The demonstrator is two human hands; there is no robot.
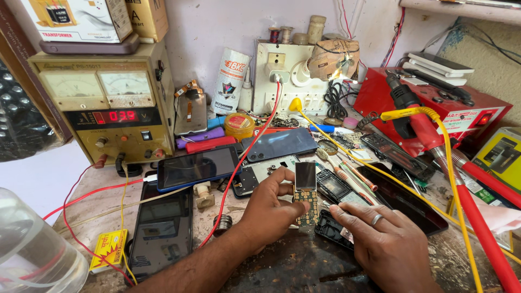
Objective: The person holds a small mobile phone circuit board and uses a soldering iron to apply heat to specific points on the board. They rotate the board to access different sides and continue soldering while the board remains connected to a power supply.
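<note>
Nearest to me, my right hand lies flat on the surface, fingers stretched out and holding nothing, their tips resting on a black phone shell. Just to its left, my left hand has its fingers curled loosely around a bare phone board, thumb and forefinger pinching its edges; the board stands tilted up off the surface, small screen on top, gold keypad contacts below. I judge the work to be midway: the phone is already out of its casing, the board is exposed, and the shell parts lie apart beside it, so nothing is put back together yet.

At the near left edge lies a small flat yellow packet with a red starburst design, beside a dark tablet. A clear plastic jar sits at the corner.

Farther back, a blue-edged smartphone and other opened handsets lie between red and yellow leads. A red soldering station stands to the right, a yellow-and-black box beside it.

Against the wall sit a beige power supply with two dials and a red digit display, a white cardboard box with an orange picture on top of it, and a white cylindrical pouch with red and black lettering
</note>
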